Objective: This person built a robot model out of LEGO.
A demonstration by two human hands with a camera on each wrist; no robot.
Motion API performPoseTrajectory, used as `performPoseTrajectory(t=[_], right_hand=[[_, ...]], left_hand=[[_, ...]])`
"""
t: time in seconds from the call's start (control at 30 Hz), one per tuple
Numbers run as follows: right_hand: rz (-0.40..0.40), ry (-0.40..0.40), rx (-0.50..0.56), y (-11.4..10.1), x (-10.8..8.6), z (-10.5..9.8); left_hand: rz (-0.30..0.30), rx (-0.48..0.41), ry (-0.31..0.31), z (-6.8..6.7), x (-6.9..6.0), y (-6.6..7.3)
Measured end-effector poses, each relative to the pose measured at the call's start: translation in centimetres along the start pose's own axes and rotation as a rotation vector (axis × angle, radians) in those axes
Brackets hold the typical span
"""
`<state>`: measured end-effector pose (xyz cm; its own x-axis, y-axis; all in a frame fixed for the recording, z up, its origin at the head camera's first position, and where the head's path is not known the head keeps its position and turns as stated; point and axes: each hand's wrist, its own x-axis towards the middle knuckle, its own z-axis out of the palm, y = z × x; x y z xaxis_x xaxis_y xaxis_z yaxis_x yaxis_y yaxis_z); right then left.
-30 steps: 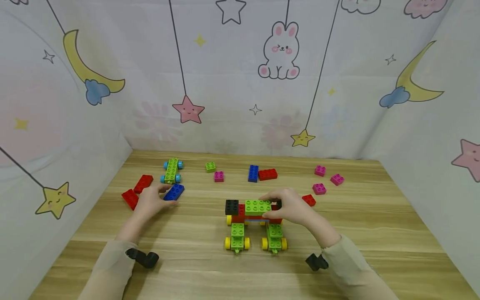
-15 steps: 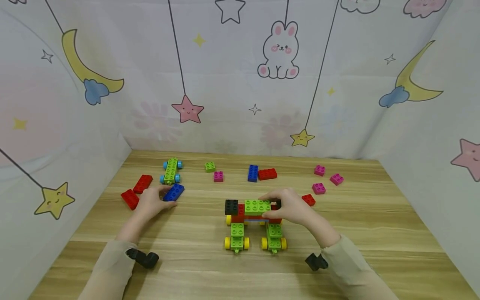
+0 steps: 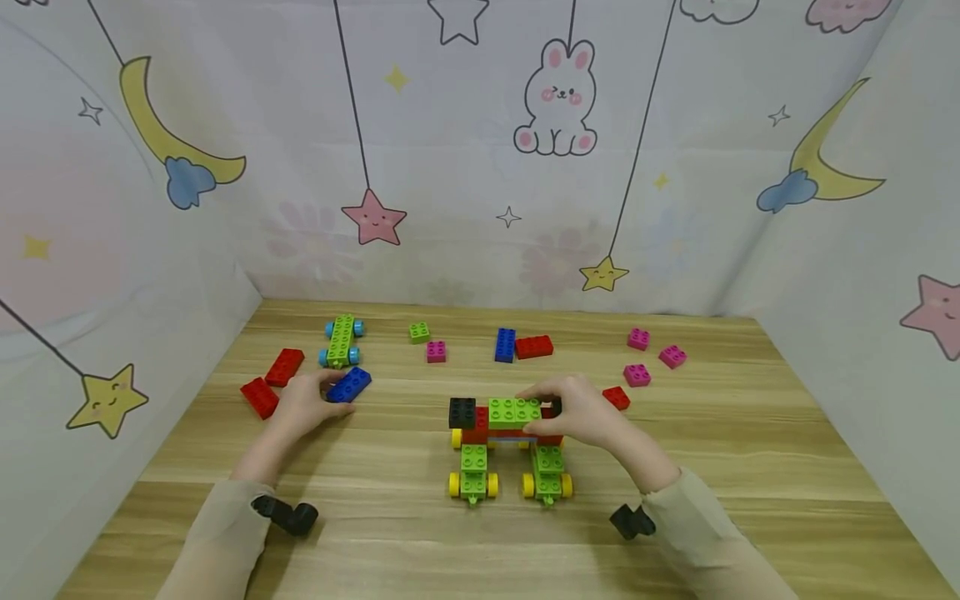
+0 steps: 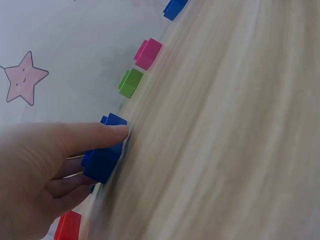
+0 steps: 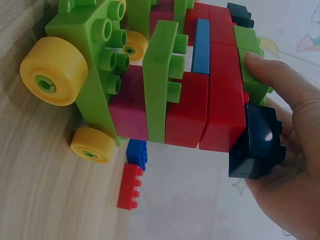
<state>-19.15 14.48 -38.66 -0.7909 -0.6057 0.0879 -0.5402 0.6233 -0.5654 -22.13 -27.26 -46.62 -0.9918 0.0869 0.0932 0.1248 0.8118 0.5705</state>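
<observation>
My left hand pinches a blue brick between thumb and fingers at the left of the table. In the left wrist view, the thumb lies across the long side of the blue brick, whose studs face away from the table. My right hand grips the top of a brick-built vehicle with yellow wheels, at the light-green bricks. The vehicle has two green wheeled bases, red bricks in the middle and a black brick at each end of its top. The right-hand fingers partly hide one black brick.
A green chassis with light-blue wheels stands behind the left hand, with red bricks to its left. Further back lie a green brick, a blue brick and a red brick. Magenta bricks lie at right.
The blue brick in my left hand has shifted very slightly to the right. My right hand and the vehicle stay where they were.
</observation>
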Motion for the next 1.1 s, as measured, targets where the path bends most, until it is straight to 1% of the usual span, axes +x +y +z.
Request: performPoseTrajectory(t=[0.13,0.3,0.43,0.77,0.87,0.93,1.03,1.1], right_hand=[[-0.003,0.000,-0.002,0.0,0.0,0.0],[-0.008,0.004,-0.004,0.0,0.1,0.1],[-0.011,0.005,-0.009,0.1,0.1,0.1],[-0.012,-0.009,-0.012,-0.1,0.1,-0.2],[-0.011,-0.012,-0.017,-0.2,0.1,-0.2],[-0.019,-0.013,-0.022,-0.2,0.1,-0.3],[-0.024,-0.013,-0.025,-0.2,0.0,-0.3],[-0.028,-0.012,-0.027,-0.3,0.0,-0.3]], left_hand=[[-0.014,-0.001,0.004,0.1,0.1,0.1],[-0.045,0.013,0.023,0.3,0.2,0.2],[-0.057,0.022,0.038,0.5,0.2,0.2],[-0.037,0.026,0.056,0.5,0.1,0.7],[-0.036,0.026,0.055,0.3,0.0,1.2],[-0.046,0.030,0.052,0.1,0.0,1.7],[-0.062,0.036,0.049,-0.3,-0.1,2.9],[-0.058,0.044,0.050,-0.6,-0.2,3.8]])
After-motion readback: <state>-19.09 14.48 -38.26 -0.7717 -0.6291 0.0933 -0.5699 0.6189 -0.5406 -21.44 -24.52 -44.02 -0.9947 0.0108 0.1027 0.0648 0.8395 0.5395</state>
